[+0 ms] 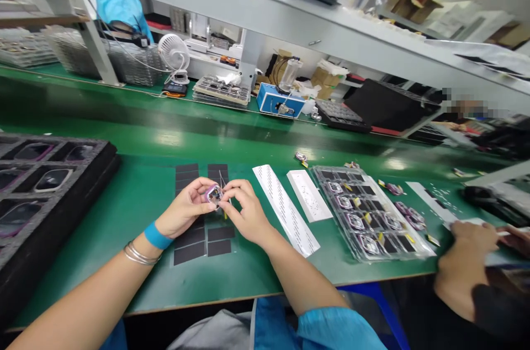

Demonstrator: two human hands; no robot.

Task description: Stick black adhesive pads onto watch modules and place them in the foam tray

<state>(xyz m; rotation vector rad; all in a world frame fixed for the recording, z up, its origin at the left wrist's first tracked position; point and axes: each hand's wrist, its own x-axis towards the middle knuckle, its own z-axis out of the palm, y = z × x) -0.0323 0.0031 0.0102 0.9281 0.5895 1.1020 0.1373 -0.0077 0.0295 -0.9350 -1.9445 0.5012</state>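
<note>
My left hand is closed around a small purple-rimmed watch case, its inner electronics facing up. In my right hand are thin metal tweezers, pinched between the fingers, with their upper ends sticking up. The right fingertips meet the case's edge; what the tweezer tips touch is too small to tell. Beneath both hands, black rectangular stickers lie in two columns on the green mat. A white sheet with rows of small dark marks lies right of my right hand.
A white block and a clear plastic tray of watch parts are to the right. Farther right is a co-worker's hand. A black foam tray of watch cases stands left. A fan and blue box sit behind.
</note>
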